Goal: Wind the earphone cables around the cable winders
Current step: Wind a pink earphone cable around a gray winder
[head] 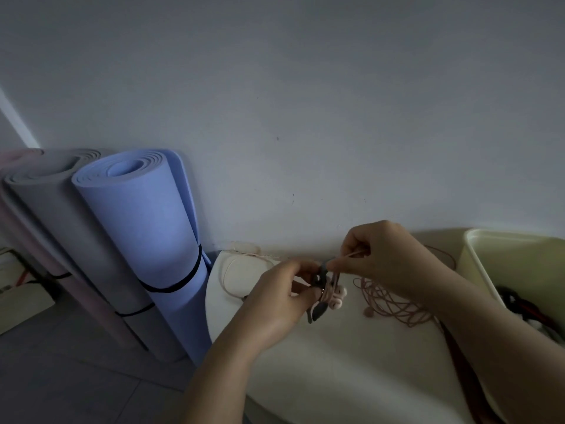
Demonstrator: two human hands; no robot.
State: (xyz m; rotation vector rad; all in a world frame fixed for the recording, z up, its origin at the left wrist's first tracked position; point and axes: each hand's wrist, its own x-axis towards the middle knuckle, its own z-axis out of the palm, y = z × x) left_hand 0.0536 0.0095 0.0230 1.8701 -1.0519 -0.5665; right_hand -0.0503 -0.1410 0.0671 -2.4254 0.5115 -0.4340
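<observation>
Pink earphone cable [331,287], pinched by the curled fingers [356,241] of the right hand [385,258], loops around a dark grey cable winder [318,313]. The left hand [281,301] grips the winder over the white surface [336,362]. A reddish-brown cable [394,304] lies loosely coiled on the surface just beside them. A cream bin [477,255] stands at right; a rolled blue mat [146,228] and a grey mat [61,209] stand at left.

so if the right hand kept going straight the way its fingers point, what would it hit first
Probably the grey cable winder, right at the fingertips of the right hand, which pinches the pink cable; then the left hand holding that winder. Depth is unclear from one view.
</observation>
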